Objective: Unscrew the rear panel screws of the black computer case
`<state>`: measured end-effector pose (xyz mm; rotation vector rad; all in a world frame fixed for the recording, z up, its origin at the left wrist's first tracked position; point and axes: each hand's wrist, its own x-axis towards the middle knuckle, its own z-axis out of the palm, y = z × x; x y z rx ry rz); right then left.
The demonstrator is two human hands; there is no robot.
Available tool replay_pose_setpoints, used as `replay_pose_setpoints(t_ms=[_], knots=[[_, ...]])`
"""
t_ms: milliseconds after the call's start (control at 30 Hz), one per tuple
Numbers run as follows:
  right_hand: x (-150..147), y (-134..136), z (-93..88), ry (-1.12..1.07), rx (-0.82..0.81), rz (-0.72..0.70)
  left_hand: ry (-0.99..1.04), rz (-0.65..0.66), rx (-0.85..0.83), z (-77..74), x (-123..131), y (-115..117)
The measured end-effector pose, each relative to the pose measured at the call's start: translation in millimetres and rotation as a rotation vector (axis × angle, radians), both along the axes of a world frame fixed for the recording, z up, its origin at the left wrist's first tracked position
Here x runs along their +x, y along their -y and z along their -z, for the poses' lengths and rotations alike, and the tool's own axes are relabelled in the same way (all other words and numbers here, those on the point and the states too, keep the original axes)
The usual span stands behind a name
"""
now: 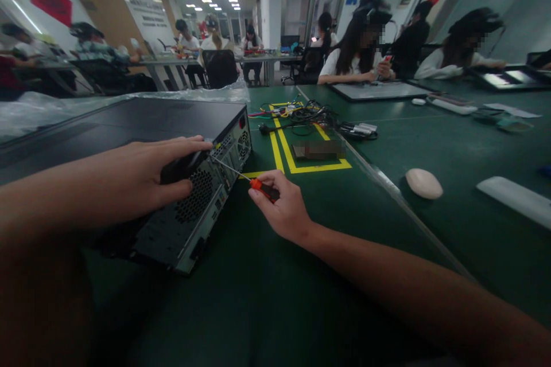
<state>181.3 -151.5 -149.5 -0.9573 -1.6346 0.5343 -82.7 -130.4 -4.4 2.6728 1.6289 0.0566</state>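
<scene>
A black desktop computer case (189,112) lies on the table, its grey rear panel (215,189) with vent grilles and ports turned to the right. My left hand (150,169) grips the case's rear edge, fingers stretched along the top and thumb down by the round grille. Between thumb and fingers shows a dark rounded part, not clear in kind. My right hand (282,206) is closed around the orange and black handle of a screwdriver (260,184). Its thin shaft points up and left, and the tip meets the rear panel just beside my left fingertips.
Beyond the case lie tangled cables (318,117), yellow tape markings (279,152) and a blurred brown item (321,151). A pale mouse (424,183) and a white bar (516,198) lie right of the table seam. Clear plastic sheeting (206,94) lies behind. Other people sit at tables farther back.
</scene>
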Motion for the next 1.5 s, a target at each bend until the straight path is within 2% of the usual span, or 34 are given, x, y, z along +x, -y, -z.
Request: replay_pose_setpoints(t_ms=[267, 567, 867, 1100, 1500], knots=[[-0.3, 0.2, 0.7, 0.014, -0.007, -0.004, -0.002, -0.027, -0.014, 0.5, 0.1, -2.0], [0.3, 1.4, 0.4, 0.031, 0.012, 0.022, 0.023, 0.011, -0.004, 2.8, -4.2, -3.7], [1.4, 0.4, -2.5, 0.034, 0.020, 0.000, -0.004, -0.004, -0.028, -4.0, 4.3, 3.4], [-0.2, 3.0, -1.1, 0.015, -0.029, 0.014, 0.003, 0.019, -0.031, -4.5, 4.9, 4.5], [0.0, 1.7, -0.9, 0.042, -0.001, 0.004, -0.018, 0.028, -0.013, -2.8, 1.4, 2.7]])
